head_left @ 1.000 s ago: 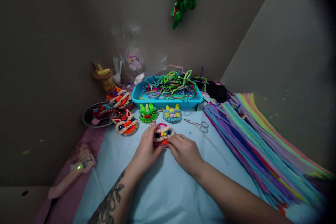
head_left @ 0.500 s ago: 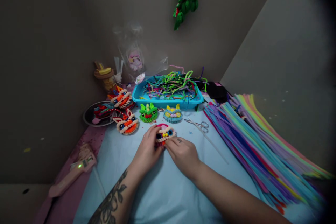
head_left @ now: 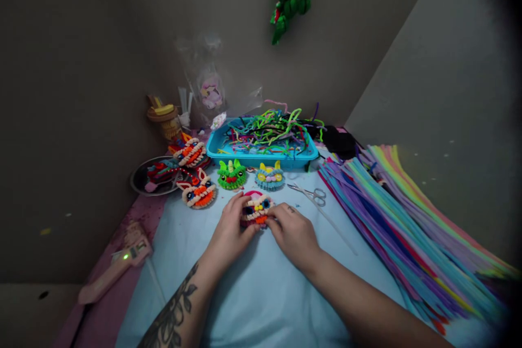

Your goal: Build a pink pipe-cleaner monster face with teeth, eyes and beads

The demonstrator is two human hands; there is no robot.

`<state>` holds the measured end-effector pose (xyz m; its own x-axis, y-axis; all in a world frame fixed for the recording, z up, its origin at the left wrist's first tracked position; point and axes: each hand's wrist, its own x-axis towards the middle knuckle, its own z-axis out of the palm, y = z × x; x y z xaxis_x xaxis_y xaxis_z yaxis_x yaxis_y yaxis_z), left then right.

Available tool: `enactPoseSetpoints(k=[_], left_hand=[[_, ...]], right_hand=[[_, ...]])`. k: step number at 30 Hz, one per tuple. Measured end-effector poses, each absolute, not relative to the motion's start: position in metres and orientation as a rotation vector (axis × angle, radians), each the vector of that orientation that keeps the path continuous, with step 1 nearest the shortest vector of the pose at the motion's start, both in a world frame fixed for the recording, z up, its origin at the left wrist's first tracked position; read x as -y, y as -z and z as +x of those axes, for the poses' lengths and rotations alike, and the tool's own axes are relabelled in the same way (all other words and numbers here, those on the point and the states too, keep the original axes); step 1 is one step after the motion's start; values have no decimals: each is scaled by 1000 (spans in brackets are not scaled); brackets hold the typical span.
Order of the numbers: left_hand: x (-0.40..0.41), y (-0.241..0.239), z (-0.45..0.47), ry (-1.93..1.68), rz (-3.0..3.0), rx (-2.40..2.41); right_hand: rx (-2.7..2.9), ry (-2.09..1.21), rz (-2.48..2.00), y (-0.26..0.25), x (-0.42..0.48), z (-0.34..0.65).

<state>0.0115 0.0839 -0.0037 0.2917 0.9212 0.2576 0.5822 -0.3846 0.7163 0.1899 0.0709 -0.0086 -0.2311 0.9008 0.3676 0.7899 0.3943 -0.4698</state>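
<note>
Between my hands is a pipe-cleaner lion head (head_left: 258, 207) in cream, pink and orange, with dark blue eyes and a yellow nose. My left hand (head_left: 235, 223) is closed around its left side, thumb at the lower edge. At its right side, the thumb and fingertips of my right hand (head_left: 294, 232) pinch the edge near the orange mouth. Just behind it sit a green pipe-cleaner head (head_left: 231, 175) and a light blue one (head_left: 269, 176). An orange and cream head (head_left: 198, 190) lies to the left of my left hand.
A blue tray (head_left: 261, 161) of pipe-cleaner scraps stands at the back. Scissors (head_left: 312, 193) and a clear stick (head_left: 336, 228) lie right of my hands. Long pipe cleaners (head_left: 391, 239) cover the right side. A lit glue gun (head_left: 118, 272) and a round dish (head_left: 136, 187) are at left.
My right hand has shifted slightly to the right along the lion head, uncovering more of its orange mouth. My left hand stays on the left side.
</note>
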Motion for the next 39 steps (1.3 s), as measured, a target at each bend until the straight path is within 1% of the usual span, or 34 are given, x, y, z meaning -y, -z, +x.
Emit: enactPoseSetpoints(k=[14,29,39], left_hand=[[-86,7,16,-939,2025,-1358],[-86,3,20,-942,1996,-1405],[-84,3,21,-955,2092,-1403]], right_hand=[[2002,-352,-1500,8,-78,188],[2023,-368,-1509,7,-78,185],[2010,-401,-1497,5,-77,183]])
